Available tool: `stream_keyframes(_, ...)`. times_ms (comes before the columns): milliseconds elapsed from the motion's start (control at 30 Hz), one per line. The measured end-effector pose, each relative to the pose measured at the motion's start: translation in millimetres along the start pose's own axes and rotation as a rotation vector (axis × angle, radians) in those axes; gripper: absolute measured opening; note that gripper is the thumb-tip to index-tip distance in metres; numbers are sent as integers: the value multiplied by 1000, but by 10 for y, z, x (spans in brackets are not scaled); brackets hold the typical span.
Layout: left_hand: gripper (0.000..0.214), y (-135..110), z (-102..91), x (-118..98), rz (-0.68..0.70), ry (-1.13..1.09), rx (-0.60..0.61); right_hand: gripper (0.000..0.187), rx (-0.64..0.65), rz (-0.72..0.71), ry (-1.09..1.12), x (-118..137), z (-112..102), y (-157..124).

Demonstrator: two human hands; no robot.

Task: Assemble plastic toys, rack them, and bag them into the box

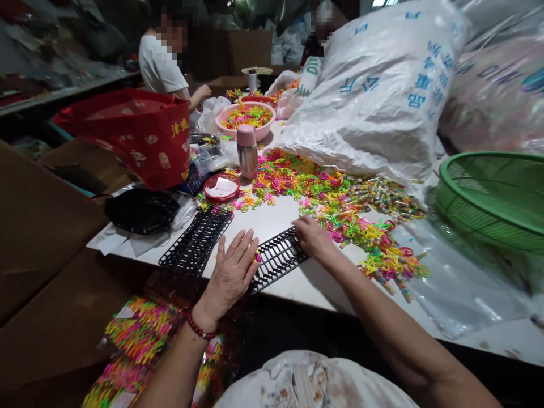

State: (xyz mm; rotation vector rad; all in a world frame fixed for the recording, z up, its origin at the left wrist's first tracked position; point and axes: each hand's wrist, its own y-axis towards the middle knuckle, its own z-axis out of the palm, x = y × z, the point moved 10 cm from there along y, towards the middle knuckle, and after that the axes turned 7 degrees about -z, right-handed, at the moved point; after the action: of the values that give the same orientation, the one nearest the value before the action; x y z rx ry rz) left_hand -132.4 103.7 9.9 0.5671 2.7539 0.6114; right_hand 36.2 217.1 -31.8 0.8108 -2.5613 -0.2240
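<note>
My left hand (235, 266) has its fingers stretched out and lies over the left end of a black slotted plastic rack (278, 255). A few pink and yellow bits show beside its fingers. My right hand (312, 235) is closed at the rack's far right end, its fingertips curled on the corner. Farther left, several more black racks (195, 241) lie stacked at the table edge. Behind my right hand spreads a heap of small bright plastic pieces (293, 178), pink, yellow, green and orange. Patterned short sticks (385, 195) lie among them.
A pink-capped flask (247, 153) and a small red basket (221, 188) stand behind the racks. A large white sack (369, 96) rests on the table, with a green basket (493, 198) at right. A red bag (131, 136) is left. Another person (164, 65) sits across.
</note>
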Motion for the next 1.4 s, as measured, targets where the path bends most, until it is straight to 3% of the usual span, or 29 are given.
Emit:
stream_keyframes(100, 48, 36, -28, -32, 36, 6, -12, 18, 98, 115, -340, -537, -250, 20)
stream_keyframes(200, 44, 61, -8, -51, 54, -37, -10, 15, 211, 82, -445, -687, -279, 77)
stream_keyframes(267, 42, 64, 14, -55, 52, -65, -8, 17, 217, 52, -447, -621, -260, 99)
stream_keyframes(367, 43, 61, 34, -58, 47, -95, 3, 19, 122, 43, -343, -376, -220, 90)
stream_keyframes(567, 57, 75, 35, -26, 9, -139, 53, 15, 21, 18, 368, 417, 182, 53)
stream_keyframes(700, 64, 74, 21, -11, 5, -193, 34, 11, 11, -5, 604, 739, 400, 103)
stream_keyframes(933, 64, 63, 47, 9, 3, -217, 10, 12, 14, -25, 679, 721, 475, 107)
stream_keyframes(1067, 65, 61, 41, 16, 2, -216, 1, 10, 115, -70, 551, 775, 594, 89)
stream_keyframes(1200, 65, 64, 36, 9, 5, -214, 8, 23, 219, -65, 395, 779, 687, 79)
stream_keyframes(1400, 64, 62, 46, 0, 9, -182, 22, 31, 204, -142, 370, 839, 717, 49)
